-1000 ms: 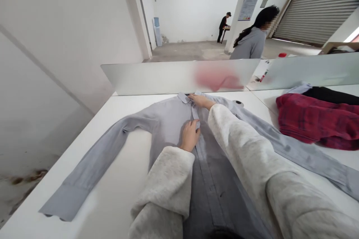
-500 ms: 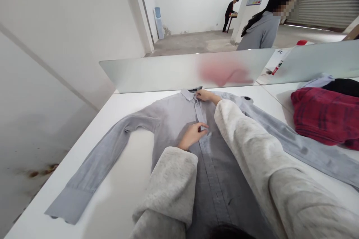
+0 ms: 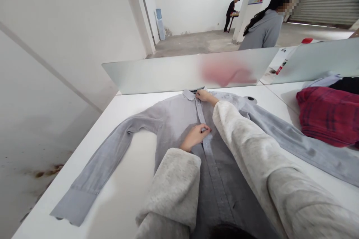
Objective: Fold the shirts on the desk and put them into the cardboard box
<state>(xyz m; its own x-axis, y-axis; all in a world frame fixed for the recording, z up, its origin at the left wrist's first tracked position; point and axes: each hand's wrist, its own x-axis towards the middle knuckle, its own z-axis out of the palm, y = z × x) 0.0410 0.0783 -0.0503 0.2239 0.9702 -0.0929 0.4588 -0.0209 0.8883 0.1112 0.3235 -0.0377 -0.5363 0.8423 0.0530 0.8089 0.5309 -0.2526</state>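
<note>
A grey button-up shirt (image 3: 176, 115) lies front side up, its collar toward the far edge of the table and its sleeves spread to both sides. At the collar, my right hand (image 3: 205, 96) is closed, pinching the top of the shirt's front edge. Lower down, on the chest, my left hand (image 3: 194, 136) has its thumb and fingers drawn together on the button placket. Whatever lies right between these fingertips is too small to make out. Pale grey fleece sleeves cover both my forearms.
A frosted divider (image 3: 157, 74) stands along the far side of the white table (image 3: 123, 179). To the right are folded red plaid cloth (image 3: 328, 115) and a small round dark-centred object (image 3: 250, 99). Past the divider, a person in grey (image 3: 263, 30) is near; another person (image 3: 231, 13) stands farther back.
My left thumb and fingers have come closer together at the placket. My right hand stays at the collar. The whole view has shifted slightly.
</note>
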